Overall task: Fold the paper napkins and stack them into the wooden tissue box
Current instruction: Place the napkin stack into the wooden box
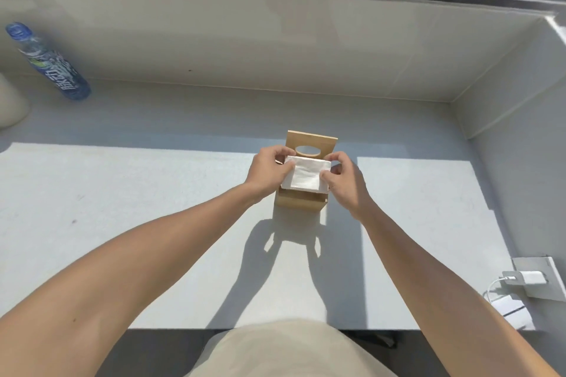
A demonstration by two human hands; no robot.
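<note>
Lap: beige cloth [291,352] is seen at the bottom centre of the frame, against the near edge of the table [122,239].
Charger: a white plug and cable [533,278] lie at the lower right, well apart from the work.
Forearms: both are stretched forward from the lower corners and meet just above the middle of the frame.
Left hand [266,171]: the left edge of the napkin is pinched between thumb and fingers.
Right hand [346,180]: the right edge of the napkin is pinched, thumb on top, fingers curled behind.
Napkin [306,174]: a folded white one is held flat between the hands, just over the open box; whether it is touching anything beneath cannot be told.
Box [294,202]: the wooden one stands at the centre of the frame, its near wall showing below the napkin.
Lid [318,141]: the panel with the oval slot stands just behind the napkin.
Step in hand: judged to be the lowering of the folded napkin into the box.
How it is best done: the napkin should be kept level, its edges squared with the box walls, both sides let down together, and the pinches released only once it is lying flat, so the fold is not sprung open.
Risk: a corner could be caught on the rim and crumpled.
Bottle [49,64]: a blue one stands at the upper left, far from the work.
</note>
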